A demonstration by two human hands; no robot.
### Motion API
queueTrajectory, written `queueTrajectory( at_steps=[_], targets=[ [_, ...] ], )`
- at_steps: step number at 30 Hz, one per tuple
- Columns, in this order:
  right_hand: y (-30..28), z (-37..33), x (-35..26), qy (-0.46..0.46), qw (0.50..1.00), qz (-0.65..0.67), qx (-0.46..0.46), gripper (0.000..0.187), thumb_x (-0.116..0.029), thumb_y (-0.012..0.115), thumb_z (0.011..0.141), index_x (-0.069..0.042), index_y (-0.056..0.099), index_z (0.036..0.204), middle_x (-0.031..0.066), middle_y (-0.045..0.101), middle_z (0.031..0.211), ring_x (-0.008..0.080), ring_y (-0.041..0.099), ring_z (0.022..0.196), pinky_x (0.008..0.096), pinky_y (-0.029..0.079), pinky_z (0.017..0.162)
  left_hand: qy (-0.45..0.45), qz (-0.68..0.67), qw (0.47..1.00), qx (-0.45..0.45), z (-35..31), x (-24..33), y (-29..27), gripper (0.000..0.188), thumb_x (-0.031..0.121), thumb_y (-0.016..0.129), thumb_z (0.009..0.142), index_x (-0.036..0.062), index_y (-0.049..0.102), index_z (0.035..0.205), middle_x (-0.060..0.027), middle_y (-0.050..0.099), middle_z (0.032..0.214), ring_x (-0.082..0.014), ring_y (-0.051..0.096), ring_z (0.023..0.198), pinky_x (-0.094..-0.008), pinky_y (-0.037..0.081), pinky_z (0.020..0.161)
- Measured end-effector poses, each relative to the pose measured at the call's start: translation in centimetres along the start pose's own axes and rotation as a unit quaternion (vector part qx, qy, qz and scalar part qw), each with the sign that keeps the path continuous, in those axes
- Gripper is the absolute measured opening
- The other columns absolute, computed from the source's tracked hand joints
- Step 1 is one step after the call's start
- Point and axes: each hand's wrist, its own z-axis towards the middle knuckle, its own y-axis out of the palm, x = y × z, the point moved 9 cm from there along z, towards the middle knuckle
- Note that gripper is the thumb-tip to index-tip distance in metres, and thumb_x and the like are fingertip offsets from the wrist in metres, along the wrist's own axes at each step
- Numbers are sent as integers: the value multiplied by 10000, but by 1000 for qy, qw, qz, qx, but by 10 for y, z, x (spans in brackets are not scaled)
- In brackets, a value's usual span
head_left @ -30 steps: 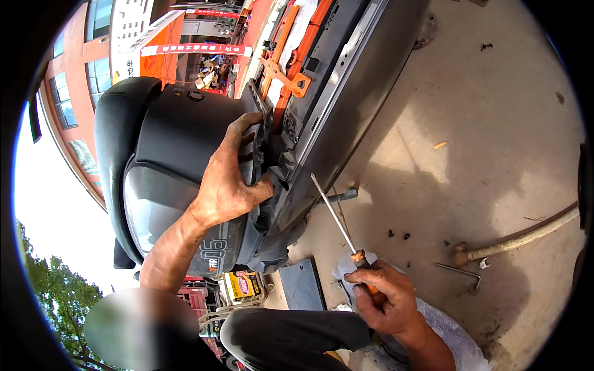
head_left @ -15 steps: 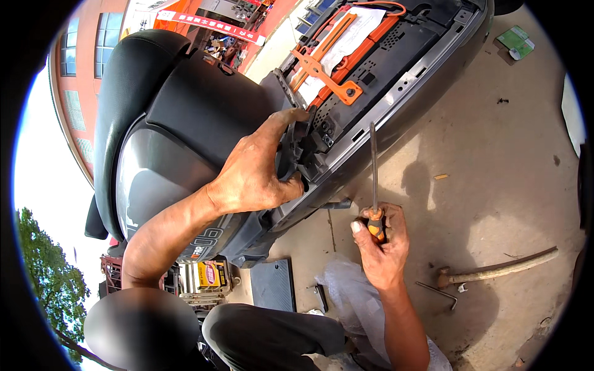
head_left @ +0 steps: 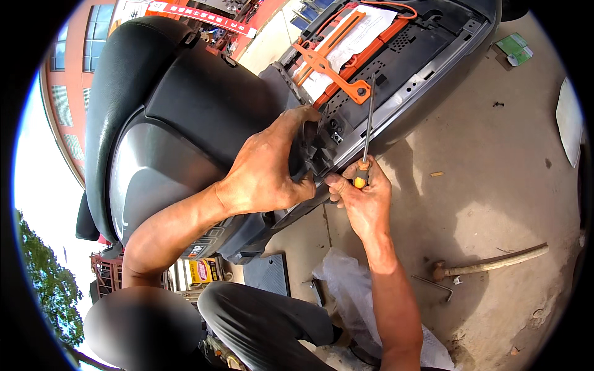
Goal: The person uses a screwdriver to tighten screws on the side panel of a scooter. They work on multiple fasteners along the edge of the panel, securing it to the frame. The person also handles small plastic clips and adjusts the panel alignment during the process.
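A dark grey electric scooter (head_left: 167,151) lies tilted before me, its floorboard bay uncovered. My left hand (head_left: 263,167) grips a black plastic trim piece (head_left: 318,154) at the base of the seat body, thumb and forefinger spread around its edge; its other fingers are hidden. In my right hand (head_left: 366,204) is a screwdriver (head_left: 361,178) with a yellow-and-black handle, its shaft pointing up across the silver-grey side rail. The right fingertips are close to the trim's lower corner; whether they touch it I cannot tell. An orange bracket (head_left: 334,77) crosses the bay near the screwdriver's tip.
A hammer (head_left: 495,263) and a hex key (head_left: 433,285) lie on the concrete at right. Crumpled clear plastic (head_left: 346,284) is by my knee, near a dark flat panel (head_left: 266,275). Farther off are a green packet (head_left: 515,49) and a white sheet (head_left: 569,120).
My right hand has moved up and left with the screwdriver, from beside the scooter to its side rail. My left hand keeps its hold on the trim. The view has shifted slightly.
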Motion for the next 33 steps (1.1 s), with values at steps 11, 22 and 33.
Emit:
queueTrajectory(
  at_steps=[11,22,33],
  targets=[
    [2,-1,5,20,1000,18,-5,331,-33,842,861,-92,516,868,1,604,712,77,590,589,240,477,496,-12,30,999,16,-6,4,7,848,92,747,715,65,426,1500,-182,548,1493,-385,563,1374,-483,491,1095],
    [-1,-1,4,17,999,45,-17,321,26,821,863,-80,517,849,-26,564,696,61,553,596,244,474,514,100,198,975,23,1,36,17,693,127,731,669,71,614,1349,-280,474,1539,-508,635,1190,-515,576,955],
    [-2,-1,1,-4,1000,-7,-17,282,-20,822,879,-54,541,880,-16,565,682,59,525,601,274,457,538,116,320,940,0,5,40,31,631,172,763,689,32,644,1292,-354,492,1477,-496,671,1112,-501,610,875]
  ],
)
